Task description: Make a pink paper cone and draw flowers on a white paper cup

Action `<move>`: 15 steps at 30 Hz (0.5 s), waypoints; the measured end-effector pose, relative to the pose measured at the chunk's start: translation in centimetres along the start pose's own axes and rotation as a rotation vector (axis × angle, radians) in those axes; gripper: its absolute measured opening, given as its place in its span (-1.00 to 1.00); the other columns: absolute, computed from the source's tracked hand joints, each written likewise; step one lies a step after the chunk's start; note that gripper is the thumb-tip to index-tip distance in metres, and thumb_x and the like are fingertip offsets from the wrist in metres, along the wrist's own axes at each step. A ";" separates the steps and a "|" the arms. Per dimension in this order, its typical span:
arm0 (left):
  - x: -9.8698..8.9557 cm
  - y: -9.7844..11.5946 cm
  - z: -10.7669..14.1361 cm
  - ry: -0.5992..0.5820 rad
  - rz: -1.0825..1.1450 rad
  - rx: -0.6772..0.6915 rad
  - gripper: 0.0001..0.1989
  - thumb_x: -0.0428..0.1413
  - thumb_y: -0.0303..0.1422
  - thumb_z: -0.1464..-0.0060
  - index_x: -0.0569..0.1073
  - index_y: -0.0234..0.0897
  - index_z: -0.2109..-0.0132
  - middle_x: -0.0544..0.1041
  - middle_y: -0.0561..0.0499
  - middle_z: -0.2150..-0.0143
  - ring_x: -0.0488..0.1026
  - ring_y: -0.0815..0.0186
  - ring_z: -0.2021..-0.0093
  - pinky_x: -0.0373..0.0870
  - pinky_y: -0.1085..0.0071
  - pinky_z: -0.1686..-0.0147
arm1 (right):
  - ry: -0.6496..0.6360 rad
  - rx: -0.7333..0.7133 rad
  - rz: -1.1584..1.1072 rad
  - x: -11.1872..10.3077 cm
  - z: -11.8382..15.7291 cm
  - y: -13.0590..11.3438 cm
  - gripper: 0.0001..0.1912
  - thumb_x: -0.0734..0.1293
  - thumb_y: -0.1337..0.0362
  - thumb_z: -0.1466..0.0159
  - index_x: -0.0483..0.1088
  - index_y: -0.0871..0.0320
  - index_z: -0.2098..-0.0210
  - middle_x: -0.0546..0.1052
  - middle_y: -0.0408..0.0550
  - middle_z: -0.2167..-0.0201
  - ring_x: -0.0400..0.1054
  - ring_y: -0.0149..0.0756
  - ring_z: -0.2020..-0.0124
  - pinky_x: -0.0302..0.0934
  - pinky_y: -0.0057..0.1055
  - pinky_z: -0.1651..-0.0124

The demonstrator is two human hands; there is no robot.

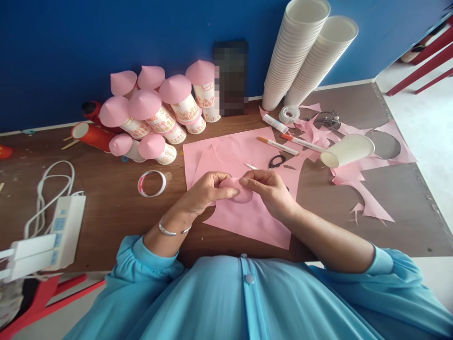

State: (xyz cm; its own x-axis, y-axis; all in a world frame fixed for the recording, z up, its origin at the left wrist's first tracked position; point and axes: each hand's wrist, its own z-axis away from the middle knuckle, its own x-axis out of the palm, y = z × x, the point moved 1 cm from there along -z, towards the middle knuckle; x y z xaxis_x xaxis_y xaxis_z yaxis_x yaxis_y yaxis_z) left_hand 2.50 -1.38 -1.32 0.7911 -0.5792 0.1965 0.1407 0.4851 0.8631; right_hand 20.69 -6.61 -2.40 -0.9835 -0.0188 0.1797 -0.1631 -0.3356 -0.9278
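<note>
Pink paper cone (238, 190) sits pinched between both my hands, just above the big pink paper sheet (247, 208) on the table (106, 203). My left hand (207, 191) has its fingers (226, 192) closed on the cone's left edge; my right hand (271, 189) closes narrow fingers on its right edge. Beyond the sheet I see scissors (276, 161) and two markers (279, 145). Right of the sheet a paper cup (348, 150) lies tipped among pink scraps (364, 189). Left of the sheet lies a tape ring (152, 183), and behind it a heap of cups with pink cone tops (155, 113). Two cup stacks (304, 52) lean on the blue wall.
</note>
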 end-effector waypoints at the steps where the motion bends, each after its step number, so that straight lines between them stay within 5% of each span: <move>1: 0.0 0.0 0.0 -0.020 -0.005 -0.003 -0.77 0.38 -0.29 0.10 0.55 -0.36 0.38 0.49 0.05 0.45 0.41 0.35 0.38 0.32 0.41 0.34 | 0.005 0.000 -0.006 0.0 0.0 0.0 -0.50 0.50 -0.14 -0.10 0.41 0.17 0.55 0.34 -0.20 0.58 0.13 -0.43 0.49 -0.04 -0.38 0.39; 15: 0.0 -0.3 0.0 -0.166 0.033 -0.056 -0.68 0.37 -0.25 0.03 0.62 -0.35 0.16 0.60 -0.01 0.29 0.50 0.30 0.25 0.42 0.39 0.18 | -0.004 -0.006 -0.035 -0.4 0.0 0.2 -0.48 0.50 -0.16 -0.12 0.38 0.16 0.57 0.32 -0.20 0.58 0.12 -0.42 0.48 -0.02 -0.37 0.37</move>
State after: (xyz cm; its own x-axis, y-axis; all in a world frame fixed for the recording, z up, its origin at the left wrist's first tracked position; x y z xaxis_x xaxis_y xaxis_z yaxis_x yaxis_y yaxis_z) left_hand 2.46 -1.53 -1.55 0.6876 -0.6603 0.3020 0.1533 0.5386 0.8285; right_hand 21.05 -6.70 -2.64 -0.9769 -0.0113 0.2134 -0.1978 -0.3301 -0.9230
